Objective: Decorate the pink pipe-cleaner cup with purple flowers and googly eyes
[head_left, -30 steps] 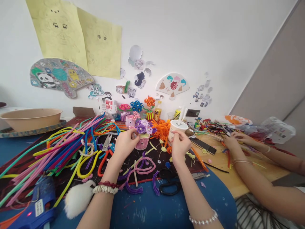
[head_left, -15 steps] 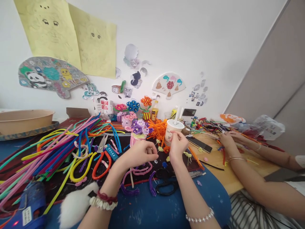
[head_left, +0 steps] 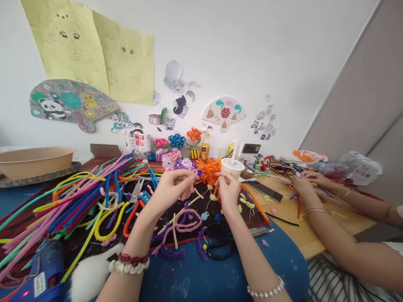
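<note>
My left hand point(head_left: 171, 191) hovers over the dark mat, its thumb and fingers pinched together. What sits in that pinch, if anything, is too small to make out. Behind it, partly hidden, are purple and lilac pipe-cleaner flowers point(head_left: 188, 165). My right hand point(head_left: 228, 192) is also closed in a pinch, just in front of a white paper cup point(head_left: 232, 166) with a straw; whatever it holds cannot be made out. Below the hands lie a pink pipe-cleaner loop point(head_left: 189, 221), purple pieces point(head_left: 172, 251) and black-handled scissors point(head_left: 222, 250).
Bundled pipe cleaners point(head_left: 72, 201) and orange-handled scissors point(head_left: 136, 195) lie left. A glue gun point(head_left: 44, 268) with a red light stands front left. Orange strips point(head_left: 209, 172) lie behind my hands. A phone point(head_left: 266, 191) and another person's hands point(head_left: 304, 182) are at the right.
My left hand has moved left and farther from me, now covering much of the purple flowers' pot. My right hand has shifted slightly left. A light blue bead and a yellow bead have come into sight.
</note>
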The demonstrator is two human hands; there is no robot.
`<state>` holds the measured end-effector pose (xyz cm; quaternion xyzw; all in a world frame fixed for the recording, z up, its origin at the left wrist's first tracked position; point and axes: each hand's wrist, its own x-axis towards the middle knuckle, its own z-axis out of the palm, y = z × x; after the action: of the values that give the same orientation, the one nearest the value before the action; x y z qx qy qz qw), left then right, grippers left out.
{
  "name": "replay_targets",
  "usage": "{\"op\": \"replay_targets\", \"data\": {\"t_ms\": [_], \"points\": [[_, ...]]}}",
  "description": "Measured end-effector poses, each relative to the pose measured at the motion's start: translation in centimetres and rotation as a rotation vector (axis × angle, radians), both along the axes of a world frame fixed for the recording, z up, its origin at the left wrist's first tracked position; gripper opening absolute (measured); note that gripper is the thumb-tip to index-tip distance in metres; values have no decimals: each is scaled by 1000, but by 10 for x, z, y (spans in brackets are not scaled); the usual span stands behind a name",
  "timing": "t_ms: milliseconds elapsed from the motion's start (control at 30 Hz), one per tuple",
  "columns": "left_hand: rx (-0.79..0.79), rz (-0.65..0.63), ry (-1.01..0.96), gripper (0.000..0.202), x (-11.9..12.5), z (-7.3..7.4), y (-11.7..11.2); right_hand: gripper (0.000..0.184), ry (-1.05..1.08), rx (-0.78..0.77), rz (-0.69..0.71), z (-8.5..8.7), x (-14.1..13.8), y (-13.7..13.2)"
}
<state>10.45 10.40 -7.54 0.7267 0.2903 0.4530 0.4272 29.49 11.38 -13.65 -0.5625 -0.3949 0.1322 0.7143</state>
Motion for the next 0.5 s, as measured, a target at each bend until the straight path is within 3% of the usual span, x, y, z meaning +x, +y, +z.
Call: {"op": "replay_targets", "data": {"t_ms": [167, 267, 367, 500], "points": [[26, 248, -299, 22, -16, 4, 6, 10, -196, -133, 151, 1, -12, -1], [-9, 219, -299, 23, -18, 3, 5, 10, -292, -184, 149, 10, -13, -6], [-53, 141, -243, 24, -17, 3, 4, 12, -375, -216, 135, 28, -9, -27], [-57, 147, -256, 24, -17, 3, 5, 8, -580, -337, 387, 45, -8, -83]]}}
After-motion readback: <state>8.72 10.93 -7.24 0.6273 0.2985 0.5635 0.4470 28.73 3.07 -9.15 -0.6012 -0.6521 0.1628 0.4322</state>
